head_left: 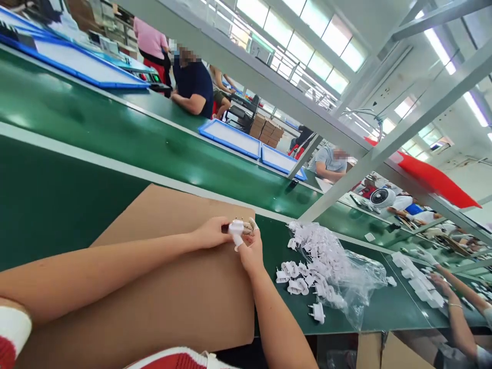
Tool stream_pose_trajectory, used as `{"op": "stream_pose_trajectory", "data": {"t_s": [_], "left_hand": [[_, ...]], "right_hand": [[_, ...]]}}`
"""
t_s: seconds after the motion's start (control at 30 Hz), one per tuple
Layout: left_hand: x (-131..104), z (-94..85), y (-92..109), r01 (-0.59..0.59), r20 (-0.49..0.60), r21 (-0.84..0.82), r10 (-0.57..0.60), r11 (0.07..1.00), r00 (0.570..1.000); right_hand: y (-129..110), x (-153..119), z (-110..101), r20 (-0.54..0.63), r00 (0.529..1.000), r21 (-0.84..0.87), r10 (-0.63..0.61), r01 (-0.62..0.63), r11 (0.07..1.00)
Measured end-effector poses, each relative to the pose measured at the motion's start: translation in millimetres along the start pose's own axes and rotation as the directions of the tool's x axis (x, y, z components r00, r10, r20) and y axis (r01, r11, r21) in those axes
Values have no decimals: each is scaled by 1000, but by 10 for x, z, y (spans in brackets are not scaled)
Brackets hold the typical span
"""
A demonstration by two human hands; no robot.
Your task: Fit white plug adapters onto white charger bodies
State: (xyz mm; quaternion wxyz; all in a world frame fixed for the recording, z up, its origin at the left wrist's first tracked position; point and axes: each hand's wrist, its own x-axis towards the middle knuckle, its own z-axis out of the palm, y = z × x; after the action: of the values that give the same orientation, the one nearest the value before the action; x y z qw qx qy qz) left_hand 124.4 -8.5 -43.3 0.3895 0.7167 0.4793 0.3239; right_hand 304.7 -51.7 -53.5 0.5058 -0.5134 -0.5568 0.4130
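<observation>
A white plug adapter (236, 228) with two thin metal pins pointing up is held between both hands, over the right part of a brown cardboard sheet (169, 302). My left hand (212, 232) grips its left side with closed fingers. On the other side, my right hand (251, 250) has its fingers closed round the adapter, with pale coverings on some fingertips. To the right, a heap of white plug adapters (295, 277) lies on the green table, partly in a clear plastic bag (355, 279). One adapter (317, 312) lies apart near the table's front edge.
A green conveyor belt (169, 148) runs behind the table, with blue-edged trays (230, 138) beyond it. A slanting metal post (346, 177) rises behind the bag. At the far right, another person's hands (442, 282) are beside white blocks (418, 279).
</observation>
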Motion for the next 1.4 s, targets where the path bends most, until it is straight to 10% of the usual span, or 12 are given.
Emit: {"op": "stream_pose_trajectory", "data": {"t_s": [0.3,0.6,0.9,1.13,1.4], "left_hand": [[1076,-689,-41,272,-433,210,-160,939,887],[982,-609,-21,420,-671,191,-194,887,716],[110,183,-53,-167,-132,70,175,983,976],[113,118,-19,-231,108,-43,235,972,966],[86,96,-10,-261,122,-60,266,964,956]], "right_hand": [[132,91,81,-59,998,-78,29,-34,996],[150,102,122,-59,997,49,39,-37,998],[162,137,158,-189,959,423,211,-114,899],[74,127,137,-167,949,428,267,-174,887],[-68,76,127,-148,952,368,268,-199,908]]}}
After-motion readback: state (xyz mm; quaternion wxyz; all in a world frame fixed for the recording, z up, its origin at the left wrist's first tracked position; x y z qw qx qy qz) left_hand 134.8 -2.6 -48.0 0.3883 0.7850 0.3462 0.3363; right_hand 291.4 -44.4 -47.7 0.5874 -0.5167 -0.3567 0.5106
